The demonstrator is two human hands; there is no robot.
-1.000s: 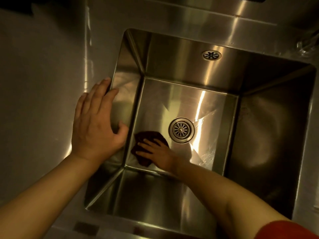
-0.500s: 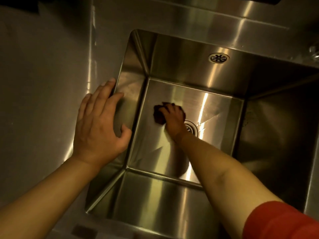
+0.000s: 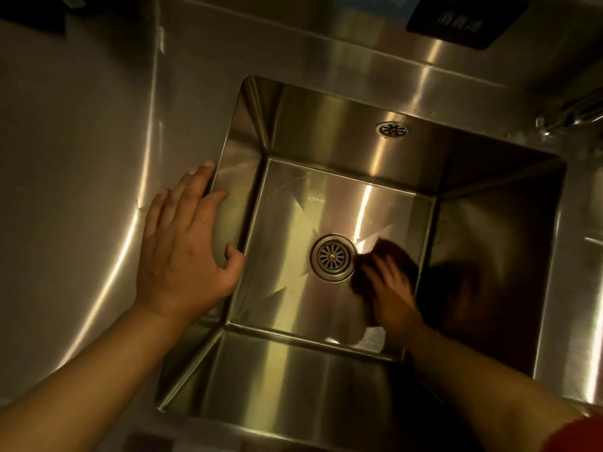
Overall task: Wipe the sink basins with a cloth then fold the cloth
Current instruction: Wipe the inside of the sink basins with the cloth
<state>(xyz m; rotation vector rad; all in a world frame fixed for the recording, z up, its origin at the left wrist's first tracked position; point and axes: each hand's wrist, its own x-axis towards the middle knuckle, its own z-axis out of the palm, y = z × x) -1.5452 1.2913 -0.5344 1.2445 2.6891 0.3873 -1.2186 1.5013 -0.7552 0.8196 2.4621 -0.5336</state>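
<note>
A deep stainless steel sink basin (image 3: 287,363) fills the middle of the view, with a round drain strainer (image 3: 332,257) in its floor. My right hand (image 3: 391,288) is down in the basin, pressing a dark brown cloth (image 3: 396,257) flat on the floor just right of the drain, close to the right wall; the hand is motion-blurred. My left hand (image 3: 186,252) rests flat on the counter at the basin's left rim, fingers spread, thumb hooked over the edge.
A steel counter (image 3: 81,190) spreads to the left. An overflow outlet (image 3: 392,129) sits high on the back wall. A faucet part (image 3: 574,117) shows at the far right, and a dark sign (image 3: 463,17) hangs on the backsplash.
My right hand has swept the cloth from the floor's upper left, across past the drain, to the lower right by the right wall. My left hand stays on the rim.
</note>
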